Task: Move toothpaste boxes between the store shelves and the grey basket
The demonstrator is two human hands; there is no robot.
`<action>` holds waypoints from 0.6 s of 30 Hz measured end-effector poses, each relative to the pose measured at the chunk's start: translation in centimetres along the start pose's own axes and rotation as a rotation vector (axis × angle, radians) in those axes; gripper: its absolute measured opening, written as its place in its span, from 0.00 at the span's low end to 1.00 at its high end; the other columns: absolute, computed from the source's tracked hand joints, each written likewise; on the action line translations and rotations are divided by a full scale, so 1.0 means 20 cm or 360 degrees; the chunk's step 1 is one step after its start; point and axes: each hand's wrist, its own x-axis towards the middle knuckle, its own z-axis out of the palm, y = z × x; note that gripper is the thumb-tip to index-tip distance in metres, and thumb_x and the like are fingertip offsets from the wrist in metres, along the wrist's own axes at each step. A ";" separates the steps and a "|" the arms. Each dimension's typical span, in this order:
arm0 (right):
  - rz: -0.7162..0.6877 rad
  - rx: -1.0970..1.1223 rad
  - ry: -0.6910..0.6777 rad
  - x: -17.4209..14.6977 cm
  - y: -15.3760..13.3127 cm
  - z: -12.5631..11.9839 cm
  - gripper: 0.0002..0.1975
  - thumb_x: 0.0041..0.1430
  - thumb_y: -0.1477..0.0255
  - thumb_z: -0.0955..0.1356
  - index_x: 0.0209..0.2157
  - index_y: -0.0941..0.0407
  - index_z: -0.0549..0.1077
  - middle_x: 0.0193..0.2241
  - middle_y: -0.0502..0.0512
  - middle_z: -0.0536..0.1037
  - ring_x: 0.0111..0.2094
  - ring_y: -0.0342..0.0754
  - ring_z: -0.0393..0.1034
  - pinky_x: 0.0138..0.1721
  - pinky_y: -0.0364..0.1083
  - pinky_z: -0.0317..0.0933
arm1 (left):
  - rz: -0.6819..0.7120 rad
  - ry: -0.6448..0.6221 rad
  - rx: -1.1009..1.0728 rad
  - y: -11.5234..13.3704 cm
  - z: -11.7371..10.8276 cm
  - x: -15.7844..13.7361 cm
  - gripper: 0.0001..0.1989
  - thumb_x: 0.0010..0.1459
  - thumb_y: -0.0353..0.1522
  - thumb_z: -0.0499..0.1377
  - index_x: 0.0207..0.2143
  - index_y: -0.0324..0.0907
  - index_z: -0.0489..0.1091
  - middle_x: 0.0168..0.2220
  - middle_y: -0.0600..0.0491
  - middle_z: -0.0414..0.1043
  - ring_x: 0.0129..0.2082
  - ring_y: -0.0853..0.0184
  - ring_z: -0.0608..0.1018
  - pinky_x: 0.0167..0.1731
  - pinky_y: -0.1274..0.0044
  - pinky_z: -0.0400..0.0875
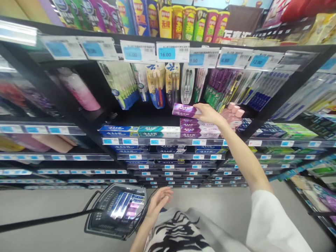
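My right hand (pixel 207 113) reaches out to the shelf and grips the right end of a purple toothpaste box (pixel 184 110). That box is just above a stack of similar purple toothpaste boxes (pixel 193 128) at the shelf's front; whether it touches them I cannot tell. Left of the stack lie a green toothpaste box (pixel 159 131) and a blue toothpaste box (pixel 119 131). Pink bottles (pixel 233 113) stand right beside my right wrist. Low in front of my body, my left hand (pixel 160 200) holds nothing, its fingers loosely bent and apart.
On the floor at lower left is a dark basket (pixel 93 222) with blue and pink boxes inside and a long black handle (pixel 49 221). Packaged toothbrushes (pixel 156 85) hang above the toothpaste. Chip canisters (pixel 189 22) line the top shelf. A pink bottle (pixel 78 89) leans at left.
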 end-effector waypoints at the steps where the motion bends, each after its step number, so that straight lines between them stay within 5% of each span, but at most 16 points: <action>1: 0.0031 -0.0076 -0.0035 0.04 0.04 0.04 0.25 0.58 0.70 0.72 0.56 0.59 0.73 0.53 0.63 0.77 0.54 0.61 0.71 0.58 0.56 0.64 | 0.0004 -0.0004 0.0007 0.00 -0.01 0.01 0.22 0.59 0.43 0.64 0.51 0.41 0.72 0.43 0.44 0.77 0.39 0.61 0.77 0.37 0.73 0.73; 9: 0.0156 -0.0300 -0.0272 0.17 0.25 0.20 0.27 0.62 0.73 0.69 0.62 0.62 0.66 0.58 0.68 0.72 0.60 0.60 0.67 0.63 0.56 0.60 | 0.0079 0.0042 0.0032 -0.01 -0.09 0.03 0.20 0.61 0.43 0.63 0.50 0.41 0.71 0.41 0.46 0.77 0.38 0.63 0.78 0.36 0.74 0.72; 18: 0.0360 -0.0032 -0.0509 0.16 0.34 0.23 0.22 0.60 0.77 0.67 0.56 0.59 0.73 0.56 0.63 0.75 0.57 0.56 0.71 0.60 0.50 0.62 | 0.0051 -0.0004 -0.0009 -0.03 -0.06 0.06 0.23 0.60 0.46 0.64 0.50 0.40 0.72 0.37 0.47 0.78 0.36 0.63 0.78 0.35 0.74 0.72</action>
